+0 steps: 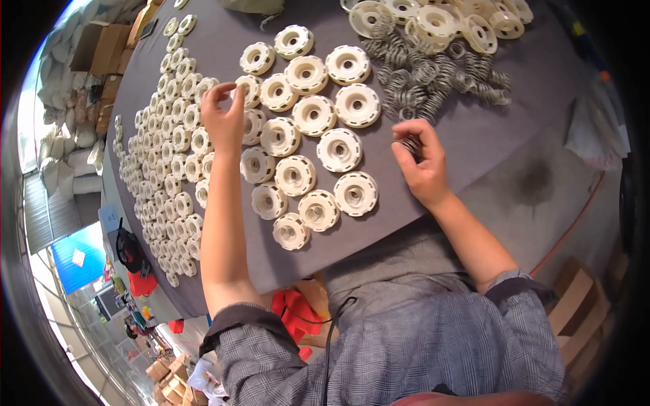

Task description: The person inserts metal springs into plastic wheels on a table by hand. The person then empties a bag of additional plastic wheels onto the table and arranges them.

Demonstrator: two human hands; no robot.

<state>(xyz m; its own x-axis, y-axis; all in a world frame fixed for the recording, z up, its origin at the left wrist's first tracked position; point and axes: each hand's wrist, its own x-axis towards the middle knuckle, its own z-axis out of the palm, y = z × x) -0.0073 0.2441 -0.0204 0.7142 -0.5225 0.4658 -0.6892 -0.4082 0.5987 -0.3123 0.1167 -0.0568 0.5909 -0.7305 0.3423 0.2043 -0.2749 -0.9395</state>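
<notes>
We see round cream wheels (302, 116) spread across the tabletop (395, 189) by its near edge, probably spaced so each hub is reachable. Our right hand (428, 168) grips dark coil springs (410, 143), likely a ready supply from the spring heap (433, 78) toward the right edge. Our left hand (222, 123) is at a wheel; whether its grip pinches anything, we cannot tell. Rims are notched.

A workshop, by its massed cream wheels (305, 114); heaped coil springs (433, 80); piled pale sacks (55, 78); cardboard boxes (110, 49)

pale sacks (57, 55) beside cardboard boxes (112, 49)
</notes>
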